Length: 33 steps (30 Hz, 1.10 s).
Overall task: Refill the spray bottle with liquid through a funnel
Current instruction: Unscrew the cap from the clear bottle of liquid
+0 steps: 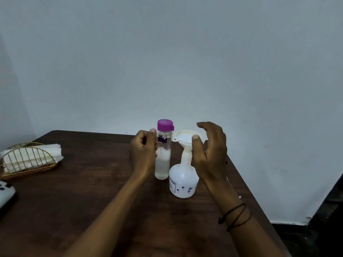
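Observation:
A white spray bottle (182, 182) with small blue flower prints stands on the dark wooden table (92, 201), its spray head off. A white funnel (185, 139) sits in its neck. Just left of it stands a clear bottle (163, 160) with a purple cap (165, 124), partly filled with clear liquid. My left hand (143, 153) is beside the clear bottle, fingers loosely curled, thumb up against its side, not wrapped around it. My right hand (210, 151) hovers by the funnel's right side, fingers spread and arched, thumb in front of the rim, holding nothing.
A gold wire holder with white napkins (27, 160) stands at the table's left. A white device (5, 195) lies at the left edge. The table's right edge runs close behind my right forearm; a pale wall is behind.

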{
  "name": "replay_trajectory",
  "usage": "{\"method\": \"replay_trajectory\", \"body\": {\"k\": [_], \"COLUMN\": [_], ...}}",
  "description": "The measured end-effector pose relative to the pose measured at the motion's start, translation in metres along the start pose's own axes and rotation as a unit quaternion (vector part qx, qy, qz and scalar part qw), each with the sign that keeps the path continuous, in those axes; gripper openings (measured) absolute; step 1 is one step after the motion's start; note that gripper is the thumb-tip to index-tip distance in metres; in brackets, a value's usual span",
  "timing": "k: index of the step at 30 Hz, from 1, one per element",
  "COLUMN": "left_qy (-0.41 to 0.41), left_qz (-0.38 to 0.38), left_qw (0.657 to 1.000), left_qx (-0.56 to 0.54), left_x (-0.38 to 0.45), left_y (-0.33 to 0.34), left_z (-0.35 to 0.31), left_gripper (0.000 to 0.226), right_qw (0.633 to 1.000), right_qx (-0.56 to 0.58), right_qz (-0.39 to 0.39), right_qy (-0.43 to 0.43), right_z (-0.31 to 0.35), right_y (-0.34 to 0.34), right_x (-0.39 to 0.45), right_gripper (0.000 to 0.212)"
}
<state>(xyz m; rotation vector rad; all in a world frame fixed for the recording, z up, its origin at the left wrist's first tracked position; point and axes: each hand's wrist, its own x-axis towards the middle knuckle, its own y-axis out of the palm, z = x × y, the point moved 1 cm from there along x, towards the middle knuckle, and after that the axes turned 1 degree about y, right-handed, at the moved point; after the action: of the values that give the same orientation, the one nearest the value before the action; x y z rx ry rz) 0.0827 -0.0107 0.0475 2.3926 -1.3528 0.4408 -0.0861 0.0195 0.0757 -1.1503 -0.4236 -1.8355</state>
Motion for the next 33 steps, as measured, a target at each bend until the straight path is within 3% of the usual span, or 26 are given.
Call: {"method": "replay_trajectory", "body": {"k": [3, 7, 12, 14, 17, 21, 26, 33], "left_qy": [0.054, 0.083, 0.043, 0.016, 0.022, 0.058, 0.092, 0.122], "left_qz": [0.006, 0.052, 0.128, 0.169, 0.212, 0.196, 0.169, 0.141], "left_qw": [0.998, 0.992, 0.986, 0.983, 0.973, 0.974, 0.976, 0.971], "left_qx": [0.043, 0.081, 0.093, 0.074, 0.089, 0.099, 0.105, 0.149], "left_x": [0.008, 0.017, 0.026, 0.03, 0.037, 0.037, 0.034, 0.034], "left_y": [-0.002, 0.002, 0.009, 0.011, 0.009, -0.002, -0.026, -0.067], "left_z": [0.019, 0.044, 0.051, 0.05, 0.053, 0.048, 0.044, 0.037], "left_gripper": [0.02, 0.05, 0.081, 0.087, 0.068, 0.054, 0.056, 0.059], "right_qw": [0.994, 0.943, 0.898, 0.884, 0.868, 0.873, 0.877, 0.878], "right_qx": [-0.084, -0.225, -0.253, -0.262, -0.267, -0.24, -0.248, -0.211], "right_qz": [0.057, 0.247, 0.354, 0.378, 0.405, 0.413, 0.408, 0.429], "right_qy": [-0.029, 0.012, 0.065, 0.088, 0.107, 0.093, 0.044, -0.001], "right_z": [0.024, 0.041, 0.043, 0.042, 0.041, 0.045, 0.06, 0.08], "right_y": [0.01, 0.03, 0.052, 0.06, 0.067, 0.075, 0.091, 0.109], "right_x": [0.023, 0.056, 0.09, 0.096, 0.099, 0.095, 0.085, 0.074], "right_gripper": [0.04, 0.034, 0.039, 0.043, 0.045, 0.045, 0.053, 0.04]}}
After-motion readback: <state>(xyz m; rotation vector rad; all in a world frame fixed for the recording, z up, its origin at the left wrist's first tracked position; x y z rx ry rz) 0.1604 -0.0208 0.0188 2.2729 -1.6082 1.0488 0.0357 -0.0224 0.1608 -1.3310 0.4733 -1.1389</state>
